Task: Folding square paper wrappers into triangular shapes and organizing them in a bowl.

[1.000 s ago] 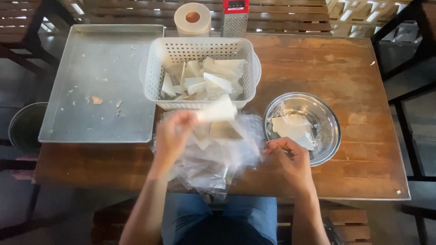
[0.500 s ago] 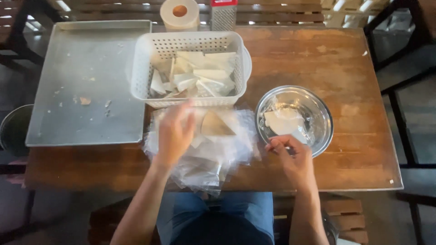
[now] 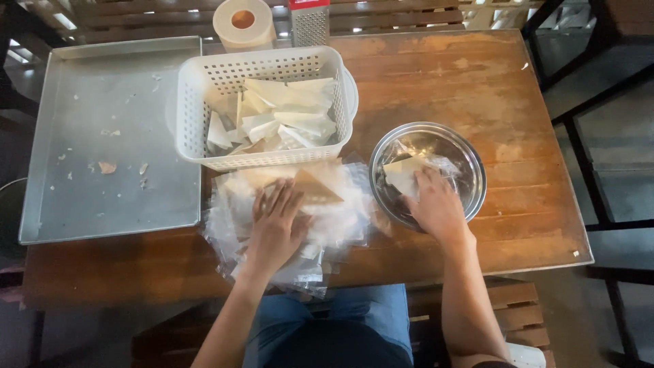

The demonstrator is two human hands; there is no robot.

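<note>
At frame centre, left hand (image 3: pixel 276 228) flat, open, pressing heap of thin clear plastic sheets (image 3: pixel 340 218) on brown wooden table (image 3: pixel 477 88): light, limp, slippery; best pinched at edge. Right hand (image 3: pixel 436 204) reaches into round steel bowl (image 3: pixel 470 160), fingers on pale triangular wrapper (image 3: pixel 398 174); grip unclear.

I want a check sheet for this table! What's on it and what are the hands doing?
Surface: brown wooden table, worn.
Job's things: pile of clear plastic sheets; white basket of folded pieces; steel bowl.
Clutter: crumb-flecked metal tray, paper roll, grater.
Grips: left hand flat on the pile; right hand in the bowl, on a pale sheet.
Cables: nothing seen.
Surroundings: wooden bench, slatted floor.
</note>
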